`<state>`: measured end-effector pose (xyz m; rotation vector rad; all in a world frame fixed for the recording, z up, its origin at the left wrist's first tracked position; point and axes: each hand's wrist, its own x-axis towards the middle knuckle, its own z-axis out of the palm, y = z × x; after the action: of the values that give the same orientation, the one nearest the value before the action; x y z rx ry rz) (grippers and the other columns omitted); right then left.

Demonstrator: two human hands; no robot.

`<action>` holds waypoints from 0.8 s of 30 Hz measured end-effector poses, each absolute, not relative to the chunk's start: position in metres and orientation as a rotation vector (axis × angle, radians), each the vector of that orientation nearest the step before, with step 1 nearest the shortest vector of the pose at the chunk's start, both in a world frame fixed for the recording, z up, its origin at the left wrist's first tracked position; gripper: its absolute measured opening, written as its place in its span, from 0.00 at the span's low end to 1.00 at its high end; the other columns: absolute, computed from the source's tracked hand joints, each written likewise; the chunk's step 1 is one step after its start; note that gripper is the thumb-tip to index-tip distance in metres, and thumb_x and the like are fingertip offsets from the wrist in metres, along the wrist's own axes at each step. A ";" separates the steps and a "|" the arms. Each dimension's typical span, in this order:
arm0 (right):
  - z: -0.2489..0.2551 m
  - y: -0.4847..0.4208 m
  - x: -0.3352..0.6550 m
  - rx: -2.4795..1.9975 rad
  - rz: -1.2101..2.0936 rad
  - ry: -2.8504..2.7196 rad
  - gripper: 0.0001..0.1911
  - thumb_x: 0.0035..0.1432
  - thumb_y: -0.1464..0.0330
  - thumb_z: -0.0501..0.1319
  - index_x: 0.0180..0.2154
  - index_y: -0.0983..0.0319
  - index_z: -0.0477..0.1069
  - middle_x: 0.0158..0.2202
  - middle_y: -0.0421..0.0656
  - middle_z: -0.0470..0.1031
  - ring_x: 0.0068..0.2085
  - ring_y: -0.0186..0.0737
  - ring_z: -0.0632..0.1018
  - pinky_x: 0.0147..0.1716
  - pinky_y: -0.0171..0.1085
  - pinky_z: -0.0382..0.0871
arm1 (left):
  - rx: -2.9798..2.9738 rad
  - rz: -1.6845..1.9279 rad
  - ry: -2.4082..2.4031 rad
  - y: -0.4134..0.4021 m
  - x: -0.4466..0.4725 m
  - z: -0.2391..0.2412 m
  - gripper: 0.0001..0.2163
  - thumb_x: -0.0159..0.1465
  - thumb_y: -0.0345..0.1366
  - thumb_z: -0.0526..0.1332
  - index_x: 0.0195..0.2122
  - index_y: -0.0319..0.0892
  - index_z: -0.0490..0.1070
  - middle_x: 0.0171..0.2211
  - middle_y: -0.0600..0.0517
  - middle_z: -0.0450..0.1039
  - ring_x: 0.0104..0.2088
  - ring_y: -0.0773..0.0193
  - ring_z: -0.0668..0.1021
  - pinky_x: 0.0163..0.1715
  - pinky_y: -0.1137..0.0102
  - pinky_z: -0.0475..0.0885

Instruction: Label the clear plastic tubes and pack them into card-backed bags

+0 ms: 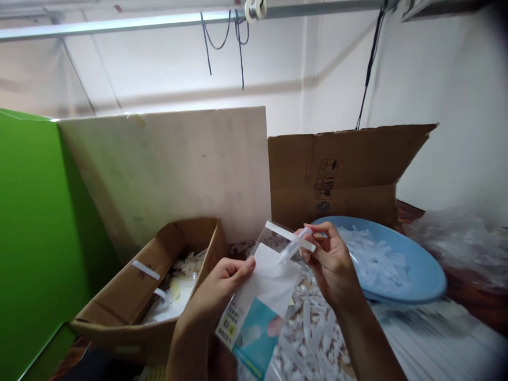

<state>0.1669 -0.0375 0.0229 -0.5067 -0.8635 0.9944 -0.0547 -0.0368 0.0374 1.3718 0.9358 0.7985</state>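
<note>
**Item:** clear plastic pouch (pixel 262 301) with a white-and-teal printed card. The left hand (pixel 216 293) is pinching it at its upper left edge, fingers closed on the card.

**Item:** small clear tube (pixel 286 254). The right hand (pixel 331 264) is gripping its upper end between thumb and fingertips. The lower tip is lying at the pouch mouth, just under the white flap strip (pixel 278 230).

**Handling note:** probably going best with the mouth spread wide and the tube aligned with the card — not snagging the strip.

**Nearby:** blue basin (pixel 428 280) of similar tubes, and a cardboard box (pixel 127 291) at left.
</note>
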 end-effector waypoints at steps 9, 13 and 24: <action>0.019 -0.044 0.170 -0.664 1.044 -1.550 0.14 0.63 0.73 0.59 0.44 0.54 0.80 0.52 0.43 0.76 0.38 0.39 0.74 0.29 0.35 0.65 | 1.534 0.808 0.959 -0.032 -0.053 0.042 0.28 0.63 0.61 0.61 0.21 0.38 0.66 0.18 0.56 0.61 0.17 0.74 0.60 0.16 0.76 0.51; 0.019 -0.047 0.167 -0.690 1.084 -1.691 0.26 0.50 0.81 0.53 0.42 0.53 0.80 0.44 0.40 0.77 0.35 0.37 0.72 0.29 0.35 0.64 | 1.547 0.850 0.951 -0.029 -0.055 0.040 0.27 0.63 0.59 0.62 0.23 0.37 0.72 0.19 0.55 0.64 0.17 0.74 0.62 0.15 0.75 0.52; -0.024 -0.017 0.175 -1.718 0.737 -2.162 0.15 0.58 0.66 0.67 0.47 0.60 0.77 0.43 0.47 0.80 0.38 0.42 0.79 0.37 0.38 0.71 | 1.235 1.266 0.967 -0.010 -0.050 0.028 0.25 0.57 0.62 0.67 0.25 0.40 0.73 0.20 0.52 0.73 0.17 0.68 0.73 0.17 0.73 0.67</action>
<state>0.1753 -0.0171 -0.0245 -1.7183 -2.1620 0.7366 -0.0499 -0.0098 0.0277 1.2351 0.9670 1.2662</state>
